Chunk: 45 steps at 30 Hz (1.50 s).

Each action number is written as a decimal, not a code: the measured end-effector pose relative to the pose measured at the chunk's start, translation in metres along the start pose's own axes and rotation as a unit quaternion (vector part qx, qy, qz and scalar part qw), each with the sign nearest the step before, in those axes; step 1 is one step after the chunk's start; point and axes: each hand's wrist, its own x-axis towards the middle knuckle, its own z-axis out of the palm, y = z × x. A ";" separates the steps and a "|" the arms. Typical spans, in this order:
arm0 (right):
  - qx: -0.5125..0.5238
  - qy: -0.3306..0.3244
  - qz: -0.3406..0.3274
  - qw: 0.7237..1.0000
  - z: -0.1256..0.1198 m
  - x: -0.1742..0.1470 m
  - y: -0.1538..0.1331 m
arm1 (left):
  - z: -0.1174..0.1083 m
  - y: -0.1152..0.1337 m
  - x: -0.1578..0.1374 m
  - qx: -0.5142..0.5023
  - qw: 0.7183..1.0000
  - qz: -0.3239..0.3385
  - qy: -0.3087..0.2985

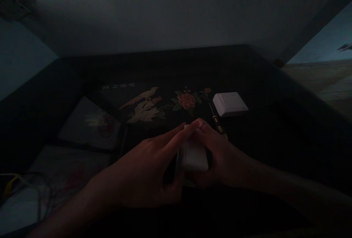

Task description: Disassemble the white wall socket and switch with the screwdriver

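Observation:
Both of my hands close around a small white boxy object (194, 154) near the front of the dark table. Its kind is hard to make out in the dim light. My left hand (162, 161) grips its left side, fingers reaching over the top and thumb low down. On the other side, my right hand (216, 150), with a ring on one finger, wraps the right side. The fingertips of the two hands meet at the far end and cover part of it. Just beyond my right hand lies a screwdriver (218, 123) with a black and yellow handle, its shaft pointing away.
A white rectangular box (231, 104) stands right of the screwdriver. The dark tabletop (176, 69) bears a printed bird and flower picture (186, 100). Pale printed sheets or panels (90, 124) show at left, with cables (12, 183) at the lower left. A wall (154, 14) rises behind.

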 end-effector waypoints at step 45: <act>-0.048 0.008 0.070 0.996 -0.006 0.003 -0.008 | 0.000 -0.006 0.004 -0.146 0.986 -0.072 -0.019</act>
